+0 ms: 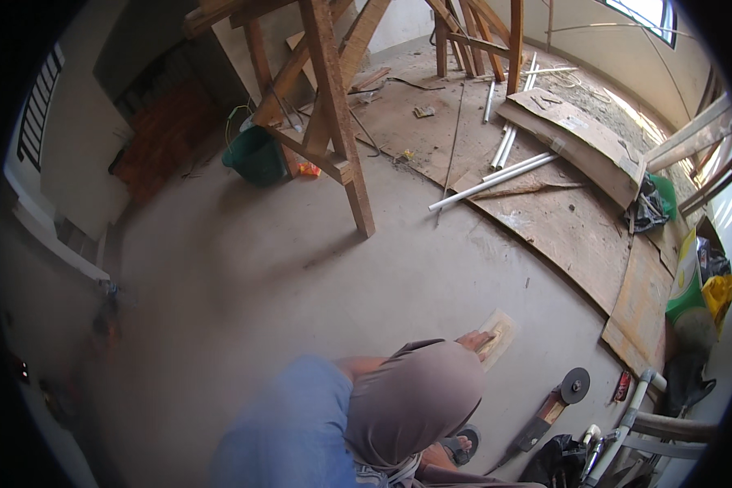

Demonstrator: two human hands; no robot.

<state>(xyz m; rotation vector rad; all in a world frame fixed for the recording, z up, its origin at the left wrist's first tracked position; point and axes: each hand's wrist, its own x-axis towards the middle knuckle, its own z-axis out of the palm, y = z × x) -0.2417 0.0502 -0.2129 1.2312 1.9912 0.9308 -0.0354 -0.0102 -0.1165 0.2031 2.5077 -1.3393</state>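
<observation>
Neither of my own hands is in view. A co-worker point(411, 392), head covered by a brownish-grey cloth, bends over the grey floor point(325, 285) at the bottom centre, in blue clothing. That person's hand point(472, 340) is on a pale rectangular hand float point(502, 333) on the floor. An angle grinder point(547, 413) with a dark disc lies to the right of them, near a small red packet point(622, 385). A sandalled foot point(466, 442) shows beside the person's head. The lower left of the picture is hazy.
Wooden trestles point(329, 114) stand at the top, beside a green bucket point(250, 156). Cardboard sheets point(573, 264) and several white pipes point(472, 191) lie at right. Sacks point(716, 297), containers and tubular frames point(634, 419) crowd the right edge. An orange stack point(159, 138) sits at back left.
</observation>
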